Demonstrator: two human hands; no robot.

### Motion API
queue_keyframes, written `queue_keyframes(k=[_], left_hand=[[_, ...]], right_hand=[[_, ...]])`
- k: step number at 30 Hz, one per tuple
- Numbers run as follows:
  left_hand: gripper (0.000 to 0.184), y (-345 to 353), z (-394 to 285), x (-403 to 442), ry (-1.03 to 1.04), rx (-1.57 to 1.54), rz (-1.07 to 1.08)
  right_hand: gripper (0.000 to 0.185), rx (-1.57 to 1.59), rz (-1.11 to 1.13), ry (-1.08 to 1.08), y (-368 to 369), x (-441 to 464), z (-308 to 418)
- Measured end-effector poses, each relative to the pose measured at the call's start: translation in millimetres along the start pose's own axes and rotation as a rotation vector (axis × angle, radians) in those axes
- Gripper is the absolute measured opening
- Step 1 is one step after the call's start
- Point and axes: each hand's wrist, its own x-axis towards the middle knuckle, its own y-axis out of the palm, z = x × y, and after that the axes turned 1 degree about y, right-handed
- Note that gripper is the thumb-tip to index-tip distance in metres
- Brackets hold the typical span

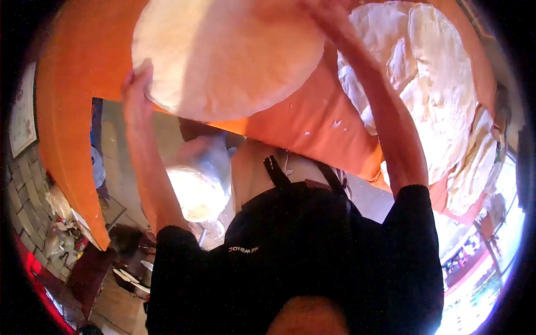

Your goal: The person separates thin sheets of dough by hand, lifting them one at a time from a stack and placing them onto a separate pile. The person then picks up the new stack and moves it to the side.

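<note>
A large, thin round flatbread (240,61) spreads over the orange-covered table (67,72), its top edge cut off by the view. My left hand (138,84) pinches its left edge, thumb on top. At the upper right edge of the same flatbread, my right hand (329,19) grips it; its fingers are blurred and partly out of view. A pile of flatbreads (424,72), folded and overlapping, lies just right of my right forearm.
Further flatbreads (474,162) hang near the table's right end. Below the table edge stands a brightly lit round container (198,187). Assorted items lie on the floor at lower left, by a brick-patterned surface (25,195). A framed sheet (23,111) is at far left.
</note>
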Motion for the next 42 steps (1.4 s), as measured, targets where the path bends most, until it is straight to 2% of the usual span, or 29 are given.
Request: queue_keyframes(k=[1,4,7,10,12,13,15,16,17,24,26,28,29,30,32,35,36,38,40,41,42], left_hand=[[0.039,-4,3,5,-0.009,0.009,-0.006],[0.04,-2,6,2,-0.001,-0.049,-0.005],[0.044,-9,8,5,0.169,0.164,-0.124],[0.053,61,-55,-42,0.424,1.113,-0.368],[0.058,68,-60,-37,0.772,1.391,-0.109],[0.06,72,-60,-30,0.961,1.508,0.022],[0.062,73,-43,-17,1.03,1.549,0.207],[0.063,69,-28,-11,1.055,1.568,0.305],[0.064,64,-11,-5,0.993,1.445,0.354],[0.063,64,19,7,1.093,1.292,0.338],[0.063,65,14,3,1.062,1.34,0.355],[0.062,61,16,6,1.054,1.369,0.355],[0.062,60,17,7,1.052,1.386,0.349],[0.062,59,15,7,1.054,1.381,0.362],[0.061,59,14,7,1.055,1.371,0.389],[0.06,57,16,7,1.028,1.393,0.381],[0.06,56,16,8,1.029,1.409,0.368],[0.061,55,16,12,1.055,1.399,0.379],[0.062,54,16,13,1.108,1.389,0.385],[0.062,53,14,13,1.083,1.433,0.393],[0.062,54,10,14,1.061,1.477,0.404]], right_hand=[[0.039,-0.111,-0.074,-0.07,9,-3,6],[0.042,-0.162,0.024,-0.032,11,-7,19],[0.047,-0.122,0.036,-0.006,-21,4,38],[0.053,-0.124,-0.025,-0.139,-74,26,100],[0.059,-0.189,0.098,-0.3,-84,40,138],[0.06,-0.223,0.044,-0.355,-70,45,139],[0.061,-0.29,-0.058,-0.466,-30,51,122],[0.062,-0.266,-0.031,-0.426,-15,48,111],[0.063,-0.242,-0.003,-0.387,-3,45,103],[0.074,-0.27,0.143,-0.285,0,40,88],[0.064,-0.298,-0.116,-0.329,6,37,85],[0.055,-0.116,-0.051,-0.289,0,33,81],[0.062,0.002,0.078,-0.274,9,39,78],[0.06,-0.011,0.074,-0.294,13,41,70],[0.041,-0.076,-0.072,-0.347,1,40,60],[0.042,-0.084,-0.129,-0.186,-76,-3,37],[0.041,-0.168,-0.147,-0.129,-98,-28,2],[0.044,-0.208,-0.081,0.131,-167,-77,-36],[0.057,-0.495,-0.099,0.357,-216,-134,-100],[0.063,-0.746,-0.011,0.381,-240,-150,-126],[0.068,-0.75,0.041,0.539,-259,-159,-137]])
